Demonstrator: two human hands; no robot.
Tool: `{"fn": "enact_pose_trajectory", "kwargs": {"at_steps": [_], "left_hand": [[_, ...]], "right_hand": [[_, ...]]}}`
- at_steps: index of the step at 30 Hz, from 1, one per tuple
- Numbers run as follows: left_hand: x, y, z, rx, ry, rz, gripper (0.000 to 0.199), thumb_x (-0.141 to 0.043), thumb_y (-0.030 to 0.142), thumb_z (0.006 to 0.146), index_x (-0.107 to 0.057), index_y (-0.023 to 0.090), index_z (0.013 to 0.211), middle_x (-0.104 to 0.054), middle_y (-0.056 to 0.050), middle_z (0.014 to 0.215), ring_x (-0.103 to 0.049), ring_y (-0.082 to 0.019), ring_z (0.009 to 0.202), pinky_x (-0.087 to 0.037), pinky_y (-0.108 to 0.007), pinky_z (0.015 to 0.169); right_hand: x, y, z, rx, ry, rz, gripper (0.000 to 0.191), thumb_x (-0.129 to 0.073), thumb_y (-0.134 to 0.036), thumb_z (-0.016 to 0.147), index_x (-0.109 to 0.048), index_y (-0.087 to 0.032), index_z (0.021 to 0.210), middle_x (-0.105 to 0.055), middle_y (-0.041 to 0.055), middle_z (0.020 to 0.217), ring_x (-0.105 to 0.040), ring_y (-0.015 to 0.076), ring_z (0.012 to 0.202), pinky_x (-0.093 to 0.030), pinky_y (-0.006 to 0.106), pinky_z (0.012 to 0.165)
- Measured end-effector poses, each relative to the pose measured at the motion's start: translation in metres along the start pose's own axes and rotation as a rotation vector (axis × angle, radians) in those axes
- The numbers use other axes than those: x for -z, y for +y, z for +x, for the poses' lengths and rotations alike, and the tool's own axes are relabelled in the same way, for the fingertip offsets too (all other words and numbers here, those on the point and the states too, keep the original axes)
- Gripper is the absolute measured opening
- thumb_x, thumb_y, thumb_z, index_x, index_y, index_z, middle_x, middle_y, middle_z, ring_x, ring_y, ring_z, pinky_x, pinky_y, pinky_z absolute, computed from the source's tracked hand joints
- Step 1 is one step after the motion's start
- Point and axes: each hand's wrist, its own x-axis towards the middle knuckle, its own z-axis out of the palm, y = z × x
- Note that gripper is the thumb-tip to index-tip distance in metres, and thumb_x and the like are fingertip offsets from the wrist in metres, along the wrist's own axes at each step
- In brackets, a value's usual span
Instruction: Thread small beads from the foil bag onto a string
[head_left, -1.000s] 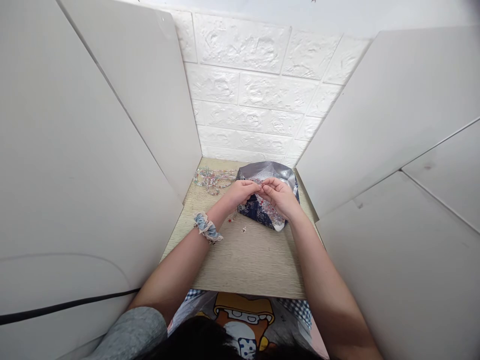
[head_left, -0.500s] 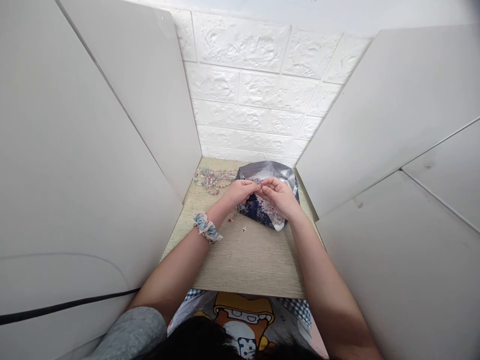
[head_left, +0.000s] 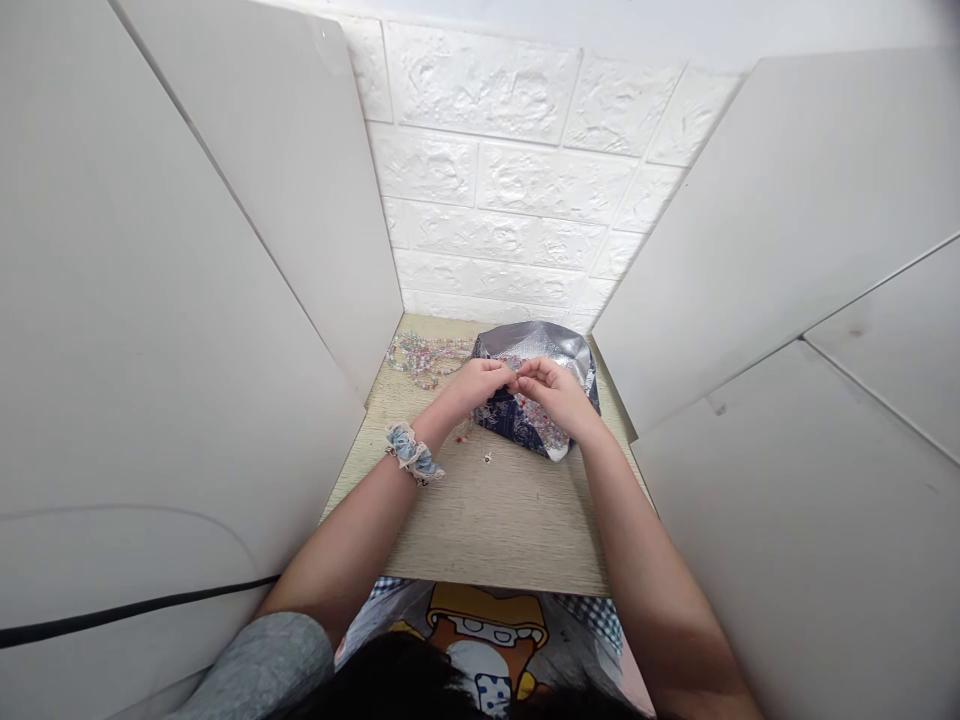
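A dark blue patterned bag (head_left: 517, 422) with a silver lining lies open near the wall, with many small red, clear and pale beads (head_left: 551, 430) in it. Over it, my left hand (head_left: 484, 384) is closed in a pinch, its fingertips meeting those of my right hand (head_left: 553, 390), also pinched. Whatever lies between the fingertips is too small to make out. Strings of multicoloured beads (head_left: 424, 358) rest left of the bag. A short bit of beads with a red one (head_left: 463, 435) shows below my left wrist. A tiny metallic piece (head_left: 488, 458) sits in front of the bag.
The narrow wooden tabletop (head_left: 495, 530) is hemmed in by white panels on the left (head_left: 225, 300) and right (head_left: 787, 230). A white brick-patterned wall (head_left: 495, 180) stands behind it. A blue scrunchie (head_left: 415, 455) circles my left wrist.
My right fingertips have shifted very slightly left and are closer together. My left hand and the bag are almost unmoved.
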Motion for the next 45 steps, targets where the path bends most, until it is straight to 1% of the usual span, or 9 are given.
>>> {"fn": "enact_pose_trajectory", "kwargs": {"at_steps": [7,14,18,22,26,30,36,42,45], "left_hand": [[0.001,-0.002,0.002,-0.015,0.004,0.044,0.017,-0.048,0.025,0.063,-0.055,0.013,0.054,-0.033,0.006,0.041,-0.024,-0.004,0.040,-0.018,-0.021,0.042],[0.006,-0.008,0.005,-0.094,0.021,0.200,0.023,-0.050,0.032,0.062,-0.059,0.012,0.056,-0.042,0.004,0.048,-0.031,-0.005,0.047,-0.021,-0.019,0.045],[0.008,-0.008,0.004,-0.090,0.012,0.227,0.026,-0.050,0.035,0.063,-0.058,0.012,0.054,-0.039,0.004,0.046,-0.029,-0.005,0.044,-0.021,-0.019,0.043],[0.008,-0.007,0.003,-0.072,-0.023,0.225,0.027,-0.050,0.036,0.065,-0.061,0.012,0.058,-0.047,0.002,0.050,-0.035,-0.005,0.045,-0.026,-0.018,0.043],[0.009,-0.006,0.003,-0.041,-0.056,0.185,0.029,-0.050,0.037,0.066,-0.064,0.011,0.068,-0.054,-0.001,0.056,-0.040,-0.006,0.045,-0.031,-0.019,0.045],[0.009,-0.006,0.004,-0.046,-0.072,0.152,0.030,-0.051,0.037,0.067,-0.063,0.010,0.067,-0.053,-0.001,0.055,-0.042,-0.006,0.046,-0.033,-0.018,0.046],[0.010,-0.014,0.008,-0.048,-0.069,0.151,0.030,-0.052,0.039,0.066,-0.064,0.011,0.069,-0.055,-0.001,0.056,-0.047,-0.008,0.051,-0.037,-0.019,0.051],[0.007,-0.012,0.008,-0.076,-0.028,0.103,0.029,-0.052,0.038,0.067,-0.062,0.011,0.066,-0.054,0.000,0.054,-0.046,-0.007,0.048,-0.036,-0.019,0.049],[0.005,-0.007,0.006,-0.083,0.001,0.129,0.030,-0.051,0.038,0.067,-0.061,0.010,0.061,-0.055,0.000,0.052,-0.046,-0.006,0.046,-0.036,-0.019,0.049]], "right_hand": [[0.000,0.000,0.000,0.019,-0.010,-0.023,0.010,-0.055,-0.025,0.068,-0.051,-0.019,0.075,-0.058,-0.0007,0.072,-0.055,0.0111,0.071,-0.043,0.028,0.071],[0.002,0.001,0.001,0.003,0.021,-0.096,0.009,-0.054,-0.025,0.068,-0.053,-0.018,0.073,-0.058,0.0003,0.072,-0.055,0.0123,0.072,-0.042,0.030,0.070],[0.003,0.005,0.002,0.005,0.015,-0.111,0.009,-0.054,-0.025,0.068,-0.054,-0.019,0.075,-0.059,0.0007,0.073,-0.056,0.0128,0.073,-0.042,0.030,0.071],[0.004,0.008,0.004,0.006,0.034,-0.164,0.009,-0.055,-0.026,0.067,-0.054,-0.019,0.074,-0.060,0.0007,0.075,-0.056,0.0136,0.072,-0.043,0.030,0.069],[0.005,0.008,0.005,0.023,0.115,-0.289,0.010,-0.057,-0.028,0.066,-0.058,-0.019,0.070,-0.060,0.0002,0.068,-0.054,0.0130,0.064,-0.041,0.028,0.063],[0.005,0.005,0.002,0.057,0.192,-0.435,0.016,-0.058,-0.032,0.064,-0.061,-0.017,0.067,-0.060,0.0003,0.062,-0.050,0.0122,0.058,-0.038,0.026,0.057],[-0.001,-0.001,-0.001,0.046,0.271,-0.610,0.014,-0.055,-0.029,0.066,-0.062,-0.017,0.064,-0.060,0.0001,0.060,-0.050,0.0114,0.056,-0.035,0.024,0.055],[-0.001,-0.002,0.000,0.056,0.257,-0.431,0.014,-0.056,-0.029,0.066,-0.063,-0.017,0.068,-0.062,0.0003,0.061,-0.051,0.0112,0.056,-0.037,0.023,0.055],[0.000,-0.002,0.000,0.071,0.272,-0.444,0.014,-0.056,-0.029,0.064,-0.064,-0.017,0.067,-0.062,0.0000,0.060,-0.050,0.0108,0.054,-0.036,0.023,0.053]]}}
